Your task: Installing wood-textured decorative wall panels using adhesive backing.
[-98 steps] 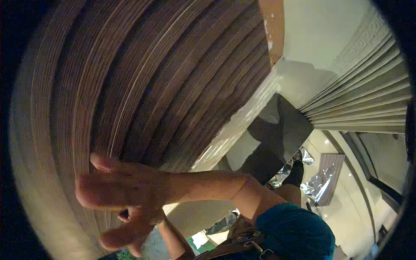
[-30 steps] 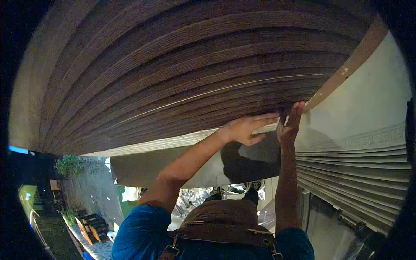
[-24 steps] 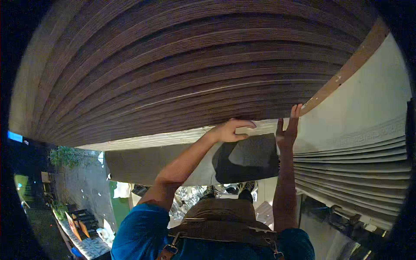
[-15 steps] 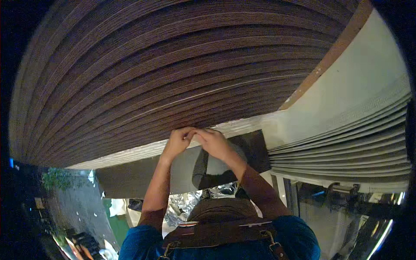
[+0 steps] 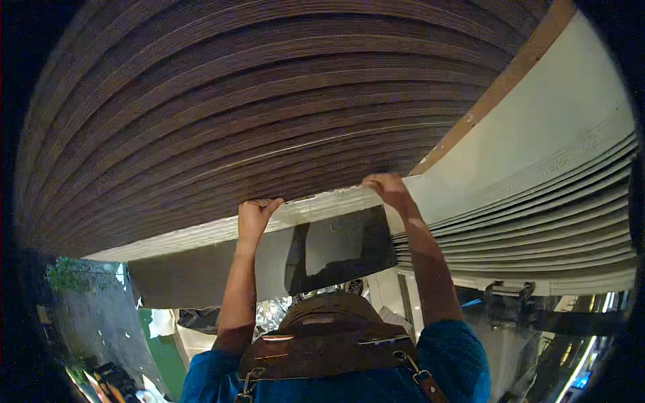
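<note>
A dark brown ribbed panel [image 5: 269, 101] fills the upper view, its lower edge meeting a pale, rough-surfaced ledge [image 5: 316, 205]. My left hand [image 5: 252, 218] is at that edge, fingers curled in and thumb pointing right; what they hold, if anything, is hidden. Farther right, close to the panel's corner, my right hand [image 5: 390, 188] rests at the same edge with bent fingers. It is slightly blurred, and its fingertips do not show clearly. Below the ledge lies a grey flat surface [image 5: 195, 272] crossed by dark shadows.
A wooden trim strip [image 5: 463, 124] runs up the panel's right side, beside a cream wall [image 5: 537, 114] with grooved moulding [image 5: 524, 235]. Crumpled shiny foil [image 5: 271, 313] lies below, near my feet. I wear a brown apron [image 5: 322, 352]. Greenery [image 5: 75, 275] shows at the far left.
My hands were together at the middle of the ledge and have moved apart. The left went slightly left, the right went right and up to near the panel's corner.
</note>
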A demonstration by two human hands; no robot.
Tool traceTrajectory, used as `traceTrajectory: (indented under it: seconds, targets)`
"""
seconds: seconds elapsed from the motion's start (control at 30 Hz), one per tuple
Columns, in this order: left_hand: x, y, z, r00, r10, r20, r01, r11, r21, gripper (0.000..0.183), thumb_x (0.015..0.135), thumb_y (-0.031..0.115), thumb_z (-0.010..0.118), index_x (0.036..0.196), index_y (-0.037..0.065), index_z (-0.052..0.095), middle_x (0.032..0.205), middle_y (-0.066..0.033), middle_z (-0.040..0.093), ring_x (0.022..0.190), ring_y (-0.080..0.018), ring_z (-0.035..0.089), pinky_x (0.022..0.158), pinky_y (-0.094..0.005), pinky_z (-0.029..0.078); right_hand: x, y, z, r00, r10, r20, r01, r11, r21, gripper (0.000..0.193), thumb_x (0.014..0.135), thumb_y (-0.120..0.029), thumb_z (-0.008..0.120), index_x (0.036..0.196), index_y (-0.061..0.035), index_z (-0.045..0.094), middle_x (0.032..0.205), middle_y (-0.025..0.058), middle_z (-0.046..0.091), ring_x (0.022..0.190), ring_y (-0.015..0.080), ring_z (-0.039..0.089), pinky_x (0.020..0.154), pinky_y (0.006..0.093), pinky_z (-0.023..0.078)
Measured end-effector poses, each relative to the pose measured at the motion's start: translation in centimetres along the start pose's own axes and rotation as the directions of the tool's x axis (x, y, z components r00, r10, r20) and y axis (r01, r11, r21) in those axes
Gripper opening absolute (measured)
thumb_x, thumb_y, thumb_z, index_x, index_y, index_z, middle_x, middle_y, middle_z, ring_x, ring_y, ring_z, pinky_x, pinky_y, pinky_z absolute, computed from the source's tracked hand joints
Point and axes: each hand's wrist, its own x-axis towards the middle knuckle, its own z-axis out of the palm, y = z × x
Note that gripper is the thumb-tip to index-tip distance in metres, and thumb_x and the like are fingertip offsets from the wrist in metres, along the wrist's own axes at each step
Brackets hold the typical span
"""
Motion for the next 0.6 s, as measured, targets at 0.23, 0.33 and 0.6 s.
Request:
traceTrajectory:
  seconds: [0.23,0.33,0.6]
  targets:
    - [-0.4,0.0,0.0,0.997,-0.078,-0.013,0.078,0.997,-0.012,0.029,0.078,0.028,0.079,0.075,0.000,0.073,0.067,-0.0195,0.066,0.057,-0.0290,0.066,0.057,-0.0353,0.049,-2.6,3.7,-5.5,0.993,0.029,-0.115,-0.059,0.962,-0.268,0.019,0.087,-0.019,0.066,0.092,-0.0017,0.071,0.090,0.0169,0.070,0.083,0.0343,0.066,0.073,0.0385,0.051]
    - [-1.0,-1.3,-0.6,0.997,-0.073,-0.006,0.072,0.997,-0.020,0.027,0.078,0.029,0.079,0.079,0.002,0.075,0.073,-0.0174,0.069,0.063,-0.0241,0.070,0.060,-0.0331,0.052,-3.6,5.2,-6.1,0.978,-0.102,-0.181,-0.001,0.867,-0.498,0.011,0.083,-0.011,0.067,0.085,-0.0006,0.070,0.086,0.0191,0.068,0.078,0.0378,0.064,0.072,0.0408,0.050]
    - [-1.2,-5.4,-1.0,0.999,0.001,0.050,0.002,0.998,-0.067,0.040,0.081,0.042,0.074,0.084,0.002,0.075,0.076,-0.0179,0.070,0.067,-0.0259,0.070,0.068,-0.0336,0.054,-2.0,0.7,-0.3,0.966,-0.128,-0.226,0.027,0.916,-0.401,0.014,0.084,-0.011,0.062,0.088,0.0005,0.069,0.079,0.0211,0.065,0.074,0.0375,0.064,0.068,0.0413,0.050]
